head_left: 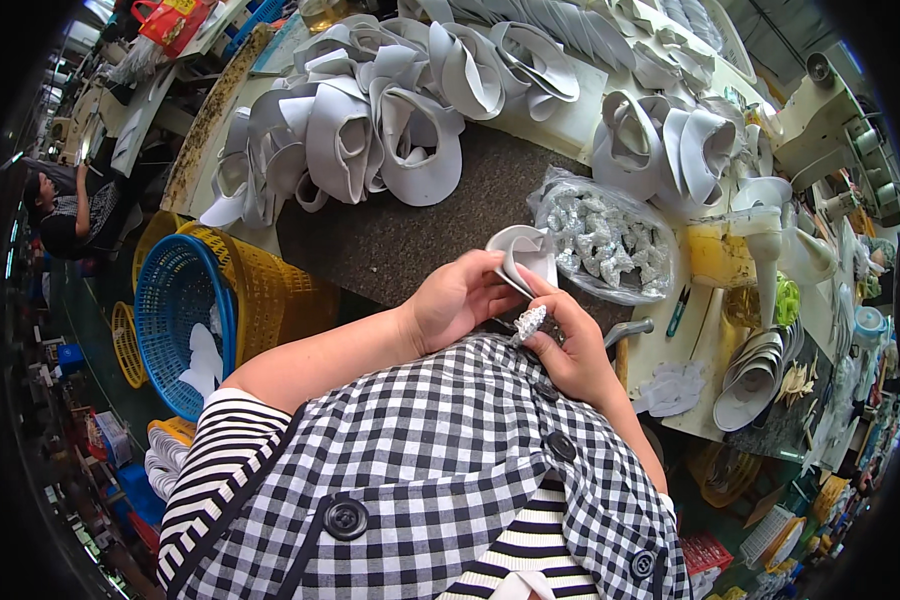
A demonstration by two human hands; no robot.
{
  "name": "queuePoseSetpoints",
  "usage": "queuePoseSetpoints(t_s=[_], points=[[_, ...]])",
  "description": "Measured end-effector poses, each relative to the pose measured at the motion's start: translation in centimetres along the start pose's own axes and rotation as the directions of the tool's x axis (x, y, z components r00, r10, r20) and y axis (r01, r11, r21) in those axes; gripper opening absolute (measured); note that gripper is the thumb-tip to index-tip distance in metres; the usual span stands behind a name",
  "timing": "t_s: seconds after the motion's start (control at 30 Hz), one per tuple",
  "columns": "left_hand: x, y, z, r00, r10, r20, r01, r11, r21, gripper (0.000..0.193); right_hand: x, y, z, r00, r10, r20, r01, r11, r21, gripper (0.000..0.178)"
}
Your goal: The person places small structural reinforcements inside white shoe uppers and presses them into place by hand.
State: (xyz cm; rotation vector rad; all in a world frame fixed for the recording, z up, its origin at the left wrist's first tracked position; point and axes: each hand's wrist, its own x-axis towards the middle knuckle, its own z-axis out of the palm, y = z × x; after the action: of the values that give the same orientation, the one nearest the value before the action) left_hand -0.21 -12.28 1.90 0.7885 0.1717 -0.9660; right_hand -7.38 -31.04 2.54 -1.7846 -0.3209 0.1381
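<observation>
Upper (515,262), head view: white, curled, held just left of the bag (560,185); overlaps its edge in the picture, can't tell if they touch. Left hand (445,305): thumb and fingertips pinched on the upper's near side, grip looks light. Right hand (575,350): index finger up at the upper's edge, thumb and other fingers drawn in round a silvery bow (529,322), which sits on the near-left side of the bag. How firmly the bow is held, can't tell.

Risks as I read them:
- Right hand is shared between bow and upper. If it shifts to steady the upper, bow could slip and drop onto the checked apron (410,440), nearer the body than the bag
- Upper looks soft. Squeezing too hard could crease it or twist the opening, and then the bow would sit crooked
- Bag looks soft-sided, with loose bows (610,240) inside, right by the hands. A knuckle catching the plastic could tip some out onto the dark mat (370,240) left of the bag
- Yellow tub (715,255) is just right of the bag. Contents unclear; a wide right-hand reach could knock it
- Pile (410,130) beyond and left of the bag is loosely stacked; a bump could slide it
</observation>
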Motion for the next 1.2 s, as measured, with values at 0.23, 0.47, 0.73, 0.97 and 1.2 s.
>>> queuePoseSetpoints(t_s=[0.23,0.47,0.73,0.97,1.2], points=[[0.4,-0.4,-1.7,0.983,-0.084,-0.163,0.038,0.963,-0.268,0.040,-1.6,2.7,0.8,0.957,0.288,-0.027,-0.251,0.873,0.419,0.023],[0.8,-0.4,0.1,0.896,-0.107,-0.430,0.071,0.993,-0.099,0.027,-1.0,3.2,0.2,0.929,0.292,-0.226,-0.124,0.823,0.554,0.021],[2.4,-0.7,0.1,0.843,0.010,-0.538,0.081,0.986,0.144,0.032,1.6,-1.8,1.2,0.986,0.045,0.160,-0.106,0.914,0.393,0.023],[1.4,-0.6,0.2,0.912,-0.147,-0.383,0.136,0.989,-0.055,0.037,1.2,3.8,0.3,0.903,0.422,-0.082,-0.231,0.636,0.737,0.024],[0.2,-0.1,0.8,0.959,-0.099,-0.264,0.132,0.985,0.112,0.038,0.5,4.3,-0.7,0.880,0.475,-0.024,-0.326,0.638,0.698,0.018]])
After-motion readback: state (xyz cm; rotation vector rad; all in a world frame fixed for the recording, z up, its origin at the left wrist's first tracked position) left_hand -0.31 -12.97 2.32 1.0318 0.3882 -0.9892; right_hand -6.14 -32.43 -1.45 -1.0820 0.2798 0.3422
